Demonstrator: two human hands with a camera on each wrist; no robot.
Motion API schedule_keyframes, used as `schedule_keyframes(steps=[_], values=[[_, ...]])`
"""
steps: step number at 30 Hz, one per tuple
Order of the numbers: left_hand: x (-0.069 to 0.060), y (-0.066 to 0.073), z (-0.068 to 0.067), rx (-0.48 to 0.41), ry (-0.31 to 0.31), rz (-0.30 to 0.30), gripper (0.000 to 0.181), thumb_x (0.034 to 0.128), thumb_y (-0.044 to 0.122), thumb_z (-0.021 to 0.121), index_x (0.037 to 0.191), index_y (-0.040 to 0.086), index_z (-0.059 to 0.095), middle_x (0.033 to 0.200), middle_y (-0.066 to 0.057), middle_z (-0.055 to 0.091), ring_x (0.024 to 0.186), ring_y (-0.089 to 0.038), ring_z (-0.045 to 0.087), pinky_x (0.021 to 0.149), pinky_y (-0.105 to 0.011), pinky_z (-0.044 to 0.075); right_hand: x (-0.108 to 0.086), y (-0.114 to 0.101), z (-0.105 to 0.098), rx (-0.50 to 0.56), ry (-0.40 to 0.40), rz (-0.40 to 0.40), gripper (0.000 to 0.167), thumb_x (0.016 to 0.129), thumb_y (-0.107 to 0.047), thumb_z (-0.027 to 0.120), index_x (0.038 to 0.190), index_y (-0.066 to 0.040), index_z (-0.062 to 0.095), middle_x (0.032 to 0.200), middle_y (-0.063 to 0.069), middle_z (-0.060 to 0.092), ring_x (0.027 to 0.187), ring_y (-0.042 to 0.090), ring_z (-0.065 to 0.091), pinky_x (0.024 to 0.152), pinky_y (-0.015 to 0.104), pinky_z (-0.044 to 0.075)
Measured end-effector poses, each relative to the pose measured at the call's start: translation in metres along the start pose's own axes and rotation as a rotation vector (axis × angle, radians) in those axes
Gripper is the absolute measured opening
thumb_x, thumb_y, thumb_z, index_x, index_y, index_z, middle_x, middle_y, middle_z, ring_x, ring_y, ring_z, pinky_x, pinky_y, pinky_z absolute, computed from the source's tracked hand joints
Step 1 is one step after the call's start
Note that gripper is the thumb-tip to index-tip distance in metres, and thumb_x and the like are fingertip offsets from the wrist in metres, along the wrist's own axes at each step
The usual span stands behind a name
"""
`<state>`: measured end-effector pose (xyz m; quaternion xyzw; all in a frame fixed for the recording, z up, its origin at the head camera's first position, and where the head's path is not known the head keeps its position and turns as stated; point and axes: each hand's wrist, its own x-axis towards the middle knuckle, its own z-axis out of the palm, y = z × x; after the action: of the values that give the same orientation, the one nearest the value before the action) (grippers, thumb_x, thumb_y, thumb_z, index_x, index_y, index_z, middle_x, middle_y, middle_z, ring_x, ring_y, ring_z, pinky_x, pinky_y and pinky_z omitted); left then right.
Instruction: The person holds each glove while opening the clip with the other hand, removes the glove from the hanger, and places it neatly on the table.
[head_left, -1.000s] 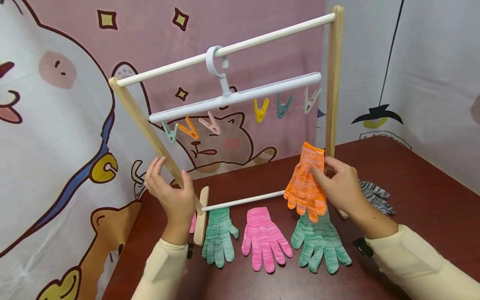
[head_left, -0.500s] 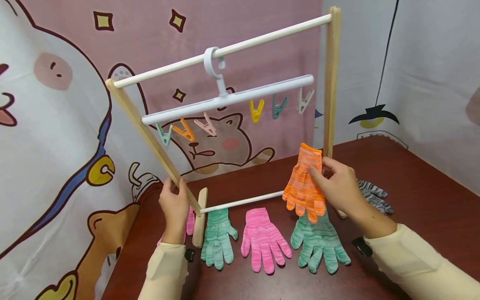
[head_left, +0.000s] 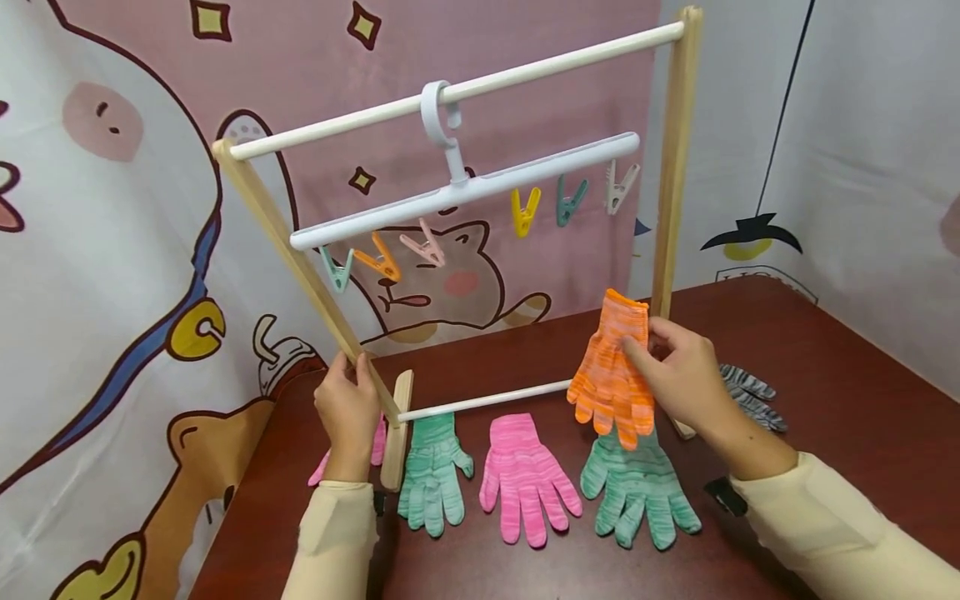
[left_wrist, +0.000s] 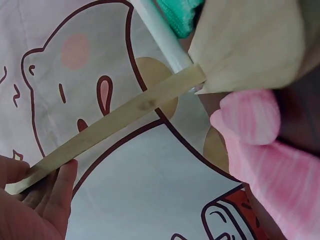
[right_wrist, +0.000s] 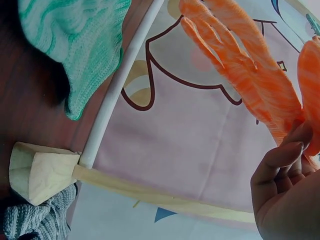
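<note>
In the head view my right hand (head_left: 678, 371) pinches an orange knit glove (head_left: 613, 367) near its cuff; its fingers hang downward. The glove is beside the right post of a wooden rack (head_left: 677, 167), overlapping a green glove (head_left: 645, 492) below in view. My left hand (head_left: 347, 408) grips the rack's left post low down; the left wrist view shows thumb and fingers on either side of that post (left_wrist: 115, 115). From the rack's top bar hangs a white hanger (head_left: 465, 192) with several clothespins, among them a yellow clothespin (head_left: 525, 212) and an orange clothespin (head_left: 378, 258). No glove hangs from them.
On the dark red table (head_left: 810, 358) lie a pink glove (head_left: 527, 483), another green glove (head_left: 435, 479) and a grey striped glove (head_left: 752, 396) at right. A second pink glove (head_left: 378, 442) is partly hidden behind my left wrist. A cartoon-printed cloth (head_left: 525, 100) hangs behind.
My left hand has moved from beside the left post to grip it. The rack and hanger have shifted slightly in view. My right hand keeps the orange glove at nearly the same spot.
</note>
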<state>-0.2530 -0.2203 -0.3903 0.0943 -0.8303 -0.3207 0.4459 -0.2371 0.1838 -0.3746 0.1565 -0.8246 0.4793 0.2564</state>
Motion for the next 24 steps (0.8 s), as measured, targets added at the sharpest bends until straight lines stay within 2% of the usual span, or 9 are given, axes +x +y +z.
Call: schedule_keyframes(steps=[6, 15, 20, 24], values=[[-0.001, 0.0, -0.003, -0.027, 0.005, 0.021, 0.018, 0.0972, 0.017, 0.065, 0.097, 0.001, 0.07, 0.09, -0.022, 0.075, 0.078, -0.038, 0.074, 0.064, -0.053, 0.057, 0.0, -0.001, -0.002, 0.026, -0.01, 0.013, 0.024, 0.096, -0.017, 0.067, 0.114, -0.002, 0.069, 0.08, 0.016, 0.074, 0.06, 0.002, 0.063, 0.052, 0.018, 0.053], [-0.003, -0.002, -0.005, -0.012, -0.013, 0.009, 0.019, 0.0982, 0.019, 0.064, 0.099, 0.001, 0.07, 0.088, -0.022, 0.075, 0.076, -0.038, 0.073, 0.062, -0.053, 0.055, 0.001, -0.005, -0.009, 0.031, -0.051, 0.027, 0.028, 0.096, -0.017, 0.066, 0.119, -0.001, 0.067, 0.083, 0.017, 0.073, 0.061, 0.003, 0.065, 0.054, 0.02, 0.054], [-0.001, -0.003, -0.005, -0.011, -0.019, 0.011, 0.019, 0.0984, 0.019, 0.064, 0.099, 0.001, 0.07, 0.089, -0.022, 0.075, 0.076, -0.039, 0.072, 0.061, -0.053, 0.056, 0.007, -0.011, -0.029, 0.014, -0.044, 0.069, 0.033, 0.098, -0.022, 0.065, 0.124, -0.002, 0.066, 0.088, 0.017, 0.072, 0.062, 0.005, 0.065, 0.054, 0.021, 0.054], [-0.001, -0.002, -0.003, -0.023, -0.036, 0.012, 0.019, 0.0982, 0.018, 0.064, 0.101, 0.0, 0.07, 0.092, -0.022, 0.075, 0.077, -0.039, 0.073, 0.063, -0.053, 0.057, 0.009, -0.009, -0.055, -0.088, -0.043, 0.11, 0.038, 0.099, -0.029, 0.063, 0.128, -0.005, 0.064, 0.094, 0.017, 0.07, 0.064, 0.002, 0.063, 0.054, 0.021, 0.053]])
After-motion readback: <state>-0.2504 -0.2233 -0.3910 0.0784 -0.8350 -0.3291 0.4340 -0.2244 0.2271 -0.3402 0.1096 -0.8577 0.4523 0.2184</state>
